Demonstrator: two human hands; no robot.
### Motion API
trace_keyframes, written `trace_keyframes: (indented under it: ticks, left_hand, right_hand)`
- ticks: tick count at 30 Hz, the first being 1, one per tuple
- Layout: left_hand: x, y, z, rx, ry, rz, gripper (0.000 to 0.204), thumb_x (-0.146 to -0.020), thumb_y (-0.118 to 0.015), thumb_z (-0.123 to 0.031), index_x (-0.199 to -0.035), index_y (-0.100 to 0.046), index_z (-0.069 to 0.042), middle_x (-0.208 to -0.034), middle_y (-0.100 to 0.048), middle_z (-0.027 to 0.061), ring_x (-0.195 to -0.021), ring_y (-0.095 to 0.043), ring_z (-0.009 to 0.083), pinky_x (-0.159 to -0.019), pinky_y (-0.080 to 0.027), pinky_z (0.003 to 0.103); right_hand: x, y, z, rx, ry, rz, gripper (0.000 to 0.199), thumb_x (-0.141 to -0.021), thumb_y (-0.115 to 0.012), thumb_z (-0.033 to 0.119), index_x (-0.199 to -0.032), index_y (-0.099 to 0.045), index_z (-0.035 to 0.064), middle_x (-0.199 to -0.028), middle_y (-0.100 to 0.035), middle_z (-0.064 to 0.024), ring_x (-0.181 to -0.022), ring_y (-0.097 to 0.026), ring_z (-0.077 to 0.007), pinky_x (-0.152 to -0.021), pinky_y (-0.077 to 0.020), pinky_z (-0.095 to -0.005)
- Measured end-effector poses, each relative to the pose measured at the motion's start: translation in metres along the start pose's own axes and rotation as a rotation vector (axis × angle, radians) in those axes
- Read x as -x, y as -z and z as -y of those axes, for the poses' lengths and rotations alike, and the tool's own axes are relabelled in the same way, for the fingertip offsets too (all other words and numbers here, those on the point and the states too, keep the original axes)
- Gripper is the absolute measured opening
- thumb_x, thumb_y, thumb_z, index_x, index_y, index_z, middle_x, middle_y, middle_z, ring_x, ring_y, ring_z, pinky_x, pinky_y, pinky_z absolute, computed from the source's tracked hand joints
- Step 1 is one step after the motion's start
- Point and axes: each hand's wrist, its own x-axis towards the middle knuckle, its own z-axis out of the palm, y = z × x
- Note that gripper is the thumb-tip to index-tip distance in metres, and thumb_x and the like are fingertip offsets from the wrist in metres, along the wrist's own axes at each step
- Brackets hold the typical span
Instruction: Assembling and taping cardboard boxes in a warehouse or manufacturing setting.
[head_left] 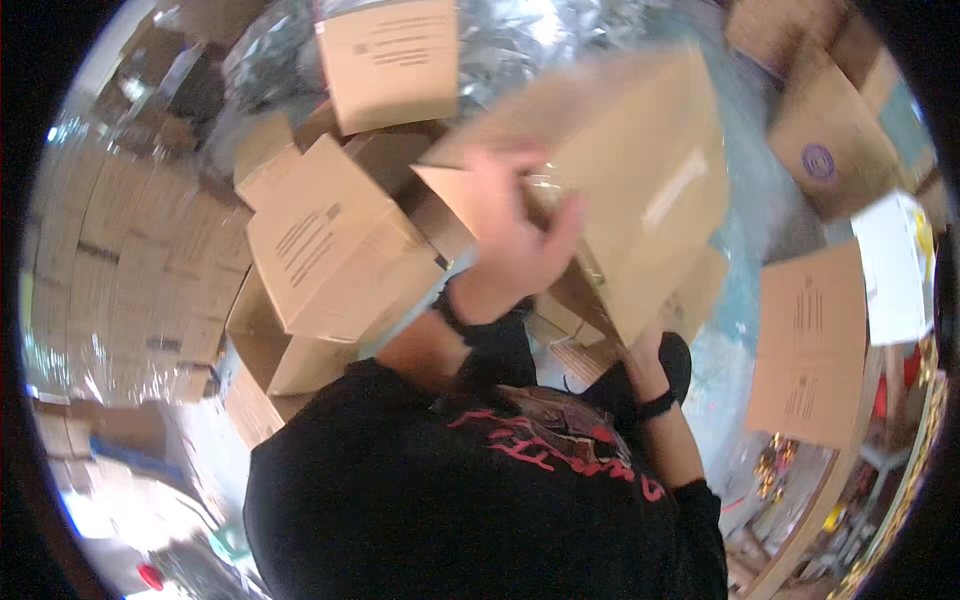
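A large brown cardboard box [640, 190], with a strip of clear tape on it, is tilted up in front of me and partly smeared by motion. My left hand [520, 235] is over its left edge, blurred, with the thumb spread away from the fingers. At the box's lower corner, my right hand [646, 362] grips the cardboard, its fingertips partly hidden. To the left of my left hand stands an open cardboard box [335, 240] with its flaps up.
Shrink-wrapped stacks of flat cardboard [130, 260] line the left. Another box [390, 65] stands at the back, beside crumpled clear plastic [520, 40]. On the right are more cardboard [808, 340] and a white box [890, 270]. My dark shoe [676, 365] is beside my right hand.
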Motion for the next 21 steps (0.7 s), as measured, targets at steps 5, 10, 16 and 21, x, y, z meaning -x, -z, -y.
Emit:
trace_keyframes:
  ticks: [5, 10, 16, 21]
  left_hand:
    - [-0.016, 0.046, -0.009, -0.004, -0.01, -0.117, 0.045, -0.085, -0.067, -0.019, -0.121, -0.052, 0.002, -0.122, -0.053, 0.0147, -0.11, -0.054, 0.0284, -0.094, -0.044, 0.039]
    - [0.053, 0.181, -0.044, 0.074, 0.401, 0.208, 0.052, -0.088, -0.065, -0.025, -0.128, -0.046, 0.003, -0.124, -0.054, 0.0151, -0.109, -0.056, 0.0265, -0.093, -0.045, 0.038]
    - [0.028, 0.207, 0.038, -0.165, 0.793, 0.534, 0.062, -0.092, -0.062, -0.033, -0.137, -0.04, 0.004, -0.128, -0.056, 0.0157, -0.108, -0.057, 0.0242, -0.092, -0.045, 0.035]
    - [-0.002, 0.244, 0.116, -0.439, 1.056, 0.772, 0.07, -0.095, -0.06, -0.039, -0.144, -0.034, 0.004, -0.131, -0.058, 0.0161, -0.107, -0.058, 0.0223, -0.092, -0.045, 0.033]
  right_hand:
    - [-0.055, -0.092, 0.21, 0.619, 1.001, -0.008, 0.022, -0.089, -0.063, 0.024, -0.104, -0.071, 0.0095, -0.1, -0.071, -0.0113, -0.084, -0.066, -0.0329, -0.076, -0.0523, -0.0371]
    - [-0.016, -0.106, 0.306, 0.254, 1.309, 0.213, 0.025, -0.08, -0.063, 0.026, -0.103, -0.071, 0.0308, -0.08, -0.052, -0.0085, -0.082, -0.062, -0.0319, -0.069, -0.0503, -0.0427]
    - [0.029, 0.034, 0.256, 0.736, 0.822, 0.008, 0.069, -0.071, -0.072, 0.012, -0.136, -0.048, 0.0034, -0.11, -0.061, -0.0169, -0.107, -0.057, -0.039, -0.092, -0.0486, -0.0438]
    - [0.09, 0.199, 0.18, 1.112, 0.183, -0.615, 0.052, -0.077, -0.077, 0.017, -0.121, -0.057, -0.0003, -0.12, -0.06, -0.0214, -0.111, -0.06, -0.0358, -0.093, -0.0498, -0.0435]
